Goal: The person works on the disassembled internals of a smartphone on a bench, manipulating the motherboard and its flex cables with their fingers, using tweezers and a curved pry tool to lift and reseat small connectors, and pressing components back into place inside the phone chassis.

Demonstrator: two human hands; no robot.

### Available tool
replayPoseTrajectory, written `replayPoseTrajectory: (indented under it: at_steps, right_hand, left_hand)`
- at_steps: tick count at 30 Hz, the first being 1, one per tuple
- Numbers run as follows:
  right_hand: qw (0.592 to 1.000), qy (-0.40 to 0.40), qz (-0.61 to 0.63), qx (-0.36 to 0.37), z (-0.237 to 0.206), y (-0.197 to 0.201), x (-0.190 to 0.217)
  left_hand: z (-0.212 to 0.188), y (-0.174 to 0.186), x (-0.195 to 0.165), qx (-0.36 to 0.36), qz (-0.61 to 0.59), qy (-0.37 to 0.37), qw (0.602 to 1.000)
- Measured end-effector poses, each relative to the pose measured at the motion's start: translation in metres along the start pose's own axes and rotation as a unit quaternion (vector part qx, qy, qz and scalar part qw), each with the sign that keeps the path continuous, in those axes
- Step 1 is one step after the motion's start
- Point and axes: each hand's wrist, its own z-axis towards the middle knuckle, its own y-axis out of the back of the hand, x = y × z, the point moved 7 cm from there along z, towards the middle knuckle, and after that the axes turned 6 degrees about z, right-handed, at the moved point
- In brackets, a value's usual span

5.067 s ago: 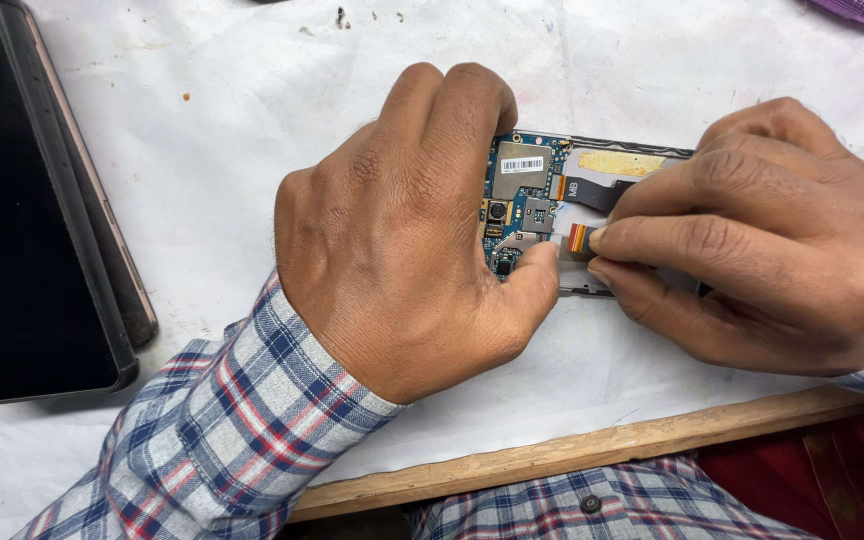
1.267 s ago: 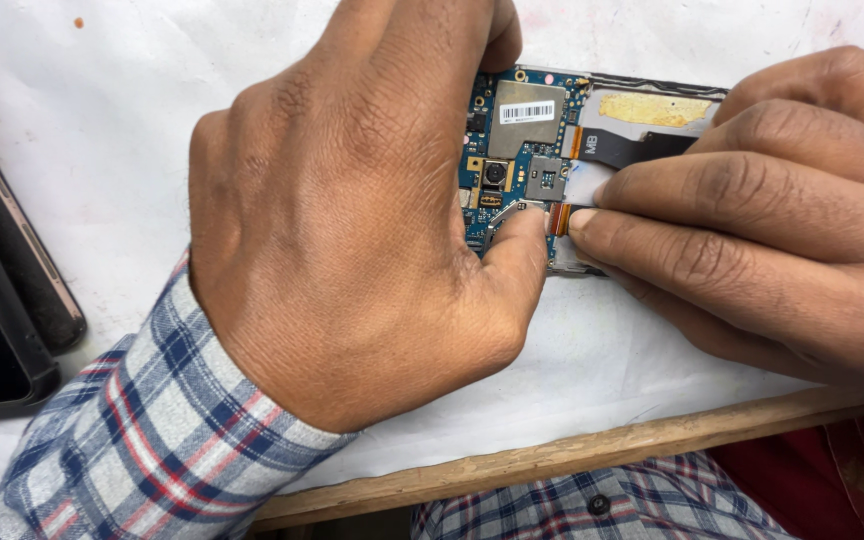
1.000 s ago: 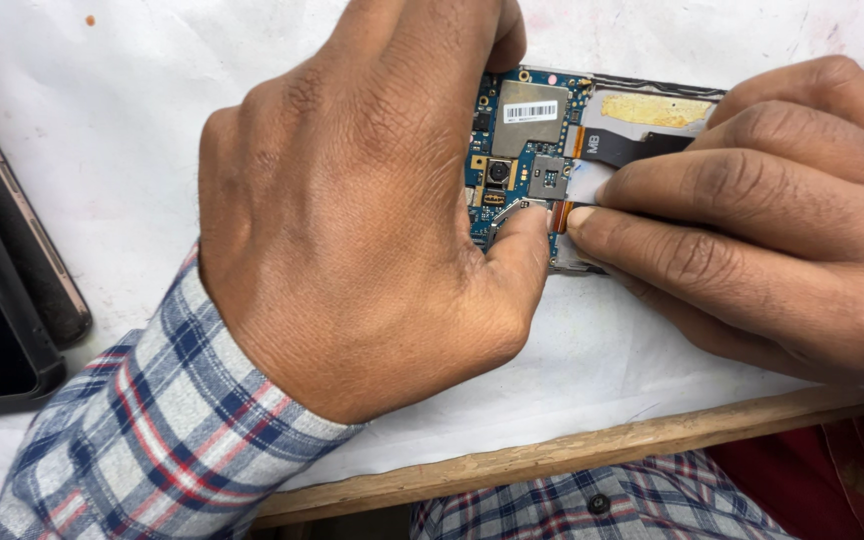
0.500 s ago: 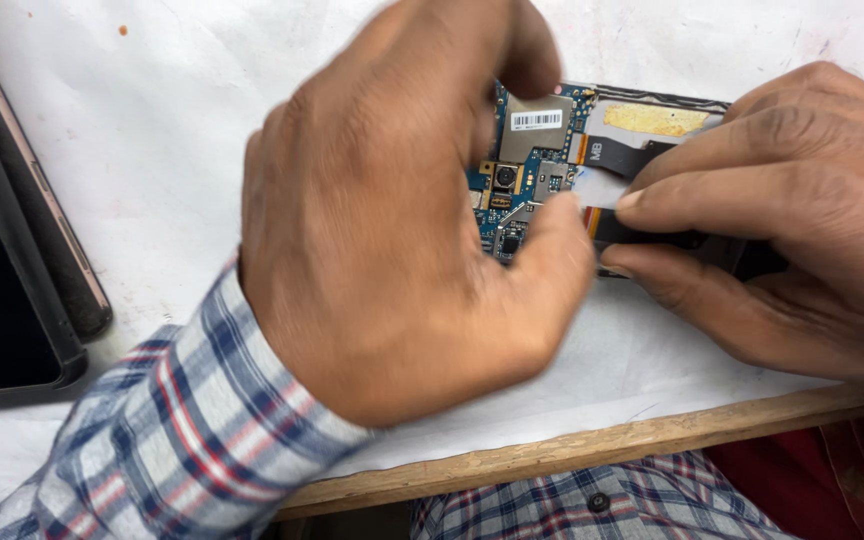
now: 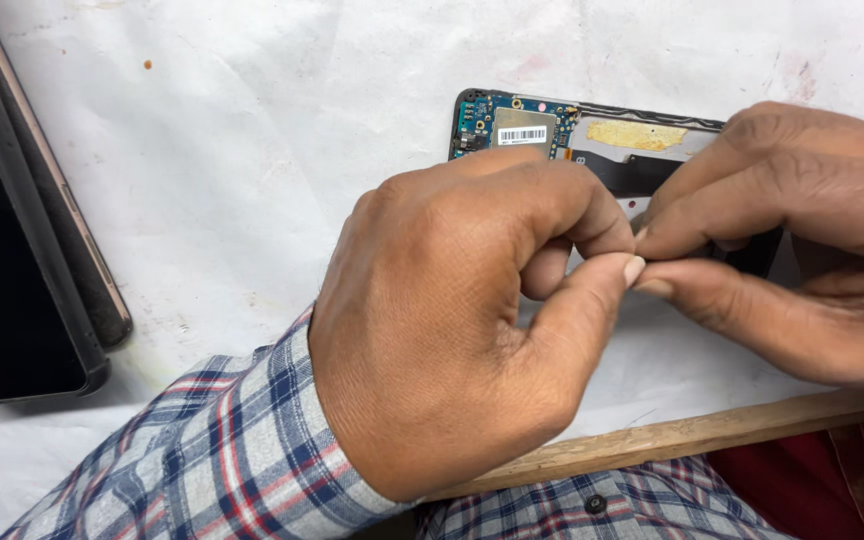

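Opened phone (image 5: 592, 140) beneath both pinching hands (image 5: 642, 270)

A white paper sheet (image 5: 252, 150), creased and lightly stained, covers the work surface on every side of the grip, with one small orange speck (image 5: 148, 64) lying on it far up and to the left of the grip. Two dark flat devices (image 5: 12, 250) lie stacked well to the left of the grip, at the frame's left edge, the upper one glossy black and the lower one showing a metallic side band. A bare wooden strip (image 5: 672, 435) edges the surface just below the grip, and beyond it, nearer the onlooker, dark red fabric (image 5: 822, 490) fills the lower right corner.
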Motion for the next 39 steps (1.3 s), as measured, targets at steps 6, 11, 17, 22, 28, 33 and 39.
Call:
replayPoseTrajectory:
  at_steps: [6,11,17,22,28,33,39]
  right_hand:
    - [0.999,0.002,-0.017,0.03,0.002,-0.004,-0.002]
    - [0.999,-0.025,0.001,0.022,0.007,-0.002,-0.004]
    - [0.996,-0.073,-0.05,0.029,0.005,-0.004,-0.005]
    - [0.998,-0.023,-0.058,-0.003,0.007,-0.003,0.008]
    - [0.983,-0.173,-0.067,0.02,0.001,-0.006,-0.003]
    - [0.961,-0.275,-0.015,0.007,-0.018,-0.007,-0.018]
    - [0.964,-0.264,0.006,-0.023,-0.021,0.001,-0.025]
  left_hand:
    - [-0.002,-0.015,0.013,0.084,-0.067,0.097,0.989]
    - [-0.003,-0.001,0.004,0.023,0.001,0.032,0.999]
    - [-0.003,-0.002,0.005,0.004,0.028,0.05,0.998]
    - [0.002,0.006,0.004,-0.011,0.058,-0.002,0.998]
    - [0.002,0.003,0.01,0.008,0.025,0.002,1.0]
    - [-0.001,0.027,-0.003,-0.032,0.166,-0.092,0.981]
    - [0.0,0.024,0.002,-0.035,0.327,-0.161,0.931]
